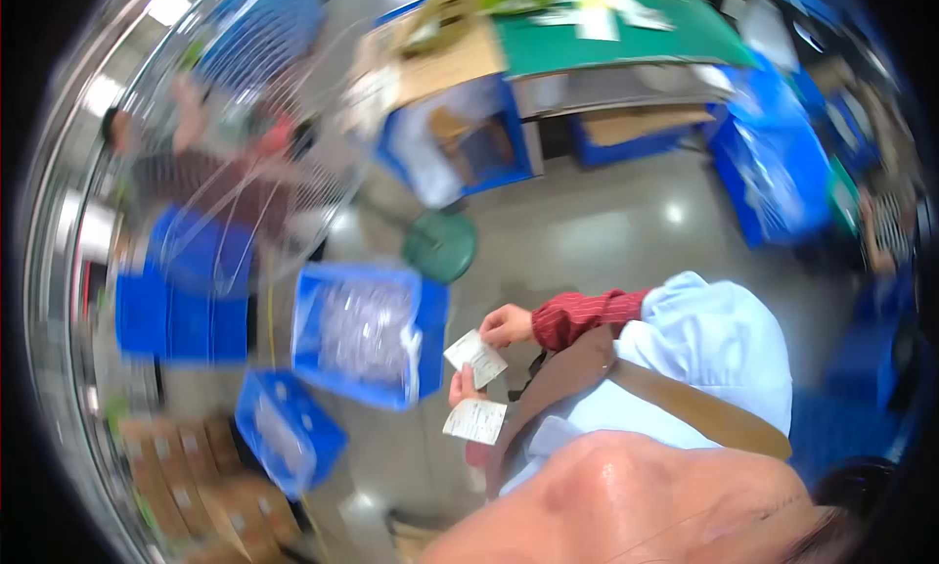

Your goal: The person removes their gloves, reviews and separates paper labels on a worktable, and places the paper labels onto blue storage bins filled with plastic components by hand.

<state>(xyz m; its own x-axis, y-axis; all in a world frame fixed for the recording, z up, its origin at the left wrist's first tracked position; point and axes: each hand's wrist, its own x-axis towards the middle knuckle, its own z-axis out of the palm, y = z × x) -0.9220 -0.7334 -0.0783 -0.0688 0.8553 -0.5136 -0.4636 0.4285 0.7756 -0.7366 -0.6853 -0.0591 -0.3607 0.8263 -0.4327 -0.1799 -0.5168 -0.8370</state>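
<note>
Closest to my camera, the wearer's head [626, 500] occupies the bottom edge. Next come a brown strap [699, 403] and a light blue garment [699, 334], with a striped red sleeve [587, 316] leading to the right hand [504, 326].

Right hand: thumb and fingers pinch one corner of the first paper slip [475, 357]. Left hand [465, 385]: fingers closed on the opposite edge of the same slip. The second paper slip [475, 422], printed, lies against the left hand on the side away from the right hand; I cannot tell which fingers secure it.

Ahead of both hands, I view a large blue bin [430, 315] containing clear plastic packaging [367, 329]. Ahead and to the right of the right hand is a round green disc [440, 245] at floor level. Ahead and to the left of the left hand are a smaller blue bin [328, 445] and, farther out, stacked cartons [181, 466].

Well to the right of the right hand stands a green-topped table [626, 50]. Farther ahead of the hands, beyond the large bin, are blue crates [205, 324] and a blurred wire grille [323, 173], with another person [225, 187] visible through it.
</note>
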